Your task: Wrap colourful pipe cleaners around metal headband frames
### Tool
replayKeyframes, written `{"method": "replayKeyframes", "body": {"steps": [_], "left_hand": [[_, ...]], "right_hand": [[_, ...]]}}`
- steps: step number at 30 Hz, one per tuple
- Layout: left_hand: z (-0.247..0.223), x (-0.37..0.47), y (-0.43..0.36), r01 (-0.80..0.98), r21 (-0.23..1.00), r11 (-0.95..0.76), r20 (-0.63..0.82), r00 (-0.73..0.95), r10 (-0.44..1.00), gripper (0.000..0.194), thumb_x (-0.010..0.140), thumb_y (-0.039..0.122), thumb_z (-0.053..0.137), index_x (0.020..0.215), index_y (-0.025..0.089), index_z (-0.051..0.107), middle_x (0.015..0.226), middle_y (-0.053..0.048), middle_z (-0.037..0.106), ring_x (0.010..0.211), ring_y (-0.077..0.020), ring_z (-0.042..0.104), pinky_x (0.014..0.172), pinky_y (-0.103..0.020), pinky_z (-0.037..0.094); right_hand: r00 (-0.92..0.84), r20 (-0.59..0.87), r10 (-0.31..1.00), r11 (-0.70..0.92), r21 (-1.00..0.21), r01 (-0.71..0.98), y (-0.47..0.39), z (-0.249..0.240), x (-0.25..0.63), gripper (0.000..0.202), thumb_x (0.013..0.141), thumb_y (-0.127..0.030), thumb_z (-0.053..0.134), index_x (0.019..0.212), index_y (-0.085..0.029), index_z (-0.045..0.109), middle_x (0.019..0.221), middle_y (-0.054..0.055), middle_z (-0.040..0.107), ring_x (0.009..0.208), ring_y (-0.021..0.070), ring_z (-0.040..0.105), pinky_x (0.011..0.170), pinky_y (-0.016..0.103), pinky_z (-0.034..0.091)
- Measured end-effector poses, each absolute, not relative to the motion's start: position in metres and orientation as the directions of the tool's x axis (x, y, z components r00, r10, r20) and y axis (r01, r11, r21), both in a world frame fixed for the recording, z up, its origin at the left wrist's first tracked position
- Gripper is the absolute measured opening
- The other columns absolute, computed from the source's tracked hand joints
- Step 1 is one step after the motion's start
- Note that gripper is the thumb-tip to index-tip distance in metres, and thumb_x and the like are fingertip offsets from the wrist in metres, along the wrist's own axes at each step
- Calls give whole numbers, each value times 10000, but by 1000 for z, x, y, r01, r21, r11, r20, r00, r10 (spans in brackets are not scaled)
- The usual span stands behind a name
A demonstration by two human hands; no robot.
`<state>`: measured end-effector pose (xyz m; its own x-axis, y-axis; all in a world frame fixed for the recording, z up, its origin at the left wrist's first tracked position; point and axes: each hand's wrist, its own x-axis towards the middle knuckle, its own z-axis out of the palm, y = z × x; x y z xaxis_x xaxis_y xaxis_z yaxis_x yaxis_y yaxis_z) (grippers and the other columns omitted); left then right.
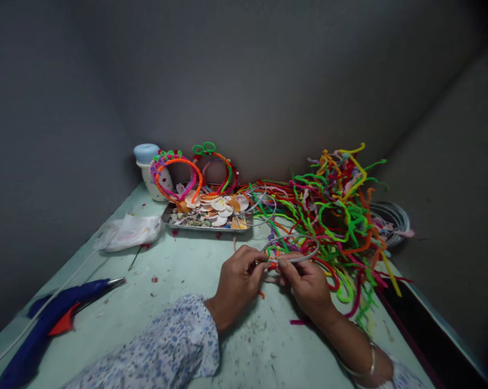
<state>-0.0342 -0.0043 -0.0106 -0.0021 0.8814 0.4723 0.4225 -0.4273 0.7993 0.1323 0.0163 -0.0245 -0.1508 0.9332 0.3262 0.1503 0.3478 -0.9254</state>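
My left hand and my right hand meet over the middle of the table, both with fingers pinched. Between them is a thin grey headband, its curve arching up behind my right fingers. Short green, orange and red pipe cleaners sit on the band at my fingertips. The left fingers pinch the pipe cleaners at their left side; the right ones grip the band just beside them. My fingers partly hide how the pieces are joined. A tangled heap of colourful pipe cleaners lies just beyond my right hand.
A metal tray of shells and small beads stands at the back, with finished colourful headbands leaning there. A lidded jar is behind left. A blue glue gun with a cord and a plastic bag lie left. Coiled wire sits right.
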Motion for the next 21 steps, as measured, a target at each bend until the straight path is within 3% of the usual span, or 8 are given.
{"method": "replayKeyframes", "body": {"steps": [21], "left_hand": [[-8, -36, -9, 502, 733, -459, 475, 106, 874, 100, 881, 146, 553, 899, 187, 642, 861, -35, 647, 827, -161, 607, 739, -273, 469]], "right_hand": [[-197, 411, 890, 451, -857, 250, 13, -24, 135, 151, 914, -305, 565, 896, -192, 665, 791, 45, 692, 522, 135, 616, 506, 249, 508]]}}
